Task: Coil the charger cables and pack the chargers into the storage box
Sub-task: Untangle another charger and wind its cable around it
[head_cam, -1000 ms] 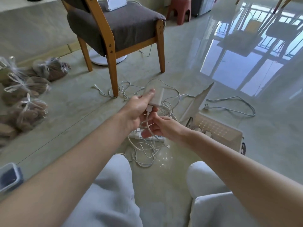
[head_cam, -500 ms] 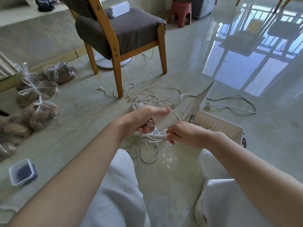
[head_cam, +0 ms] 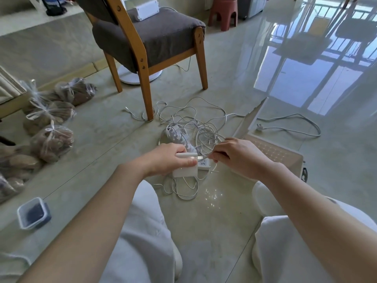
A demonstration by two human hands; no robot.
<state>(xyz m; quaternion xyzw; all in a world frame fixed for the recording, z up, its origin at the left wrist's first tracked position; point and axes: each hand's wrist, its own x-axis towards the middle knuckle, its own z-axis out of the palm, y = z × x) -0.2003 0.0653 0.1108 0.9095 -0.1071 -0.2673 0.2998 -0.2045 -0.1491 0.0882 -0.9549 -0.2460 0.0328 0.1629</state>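
Note:
My left hand point(head_cam: 167, 158) grips a flat white charger brick point(head_cam: 185, 170) just above the floor. Close to its right, my right hand point(head_cam: 234, 154) pinches the brick's thin white cable point(head_cam: 206, 155) near where it leaves the brick. A tangle of white cables point(head_cam: 193, 123) lies on the floor beyond my hands, over a white power strip point(head_cam: 204, 164). The beige storage box point(head_cam: 285, 158) stands open at the right, its lid point(head_cam: 252, 121) raised; my right forearm hides part of it.
A wooden chair with a grey cushion point(head_cam: 151, 37) stands behind the cables, a white box point(head_cam: 145, 10) on its seat. Tied plastic bags point(head_cam: 51, 119) lie at the left. A small lidded container point(head_cam: 32, 213) sits at the near left. A plug and cord point(head_cam: 291, 127) trail at the right.
Both hands have come down and nearer to me with the charger brick. The right hand has shifted from under the brick to pinching the cable beside it. The camera has tilted down.

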